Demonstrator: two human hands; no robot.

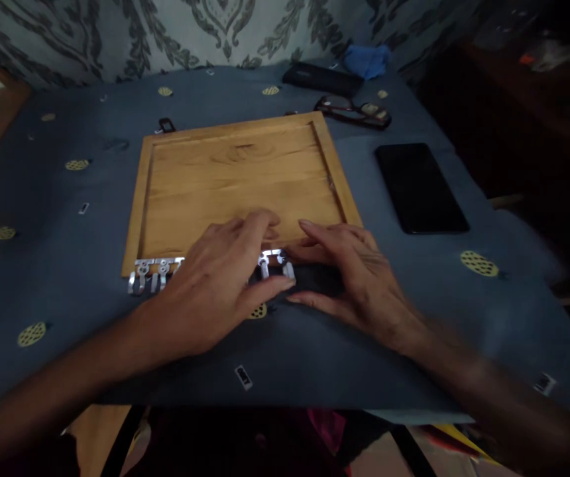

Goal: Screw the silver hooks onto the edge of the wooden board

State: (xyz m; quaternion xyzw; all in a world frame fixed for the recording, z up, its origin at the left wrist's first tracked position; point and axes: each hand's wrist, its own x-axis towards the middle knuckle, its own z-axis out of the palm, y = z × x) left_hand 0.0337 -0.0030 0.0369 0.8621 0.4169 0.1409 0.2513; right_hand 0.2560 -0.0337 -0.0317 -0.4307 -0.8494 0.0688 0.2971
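A wooden framed panel [238,179] lies flat on the blue patterned cloth. Along its near edge runs a metal rail with several hooks [163,267], partly covered by my hands. My left hand [218,278] rests over the middle of the rail, fingers bent on the wood and thumb stretched beside the hooks at the right. To the right, my right hand [359,281] is at the panel's near right corner, its thumb and fingers apart around the edge. No object shows clearly between the fingers of either hand.
A black phone [421,189] lies right of the panel. Behind it are eyeglasses [354,112], a dark case [322,79] and a blue cloth [367,61]. A small dark metal loop [166,125] sits at the panel's far left edge. The table's front edge [275,403] is near my body.
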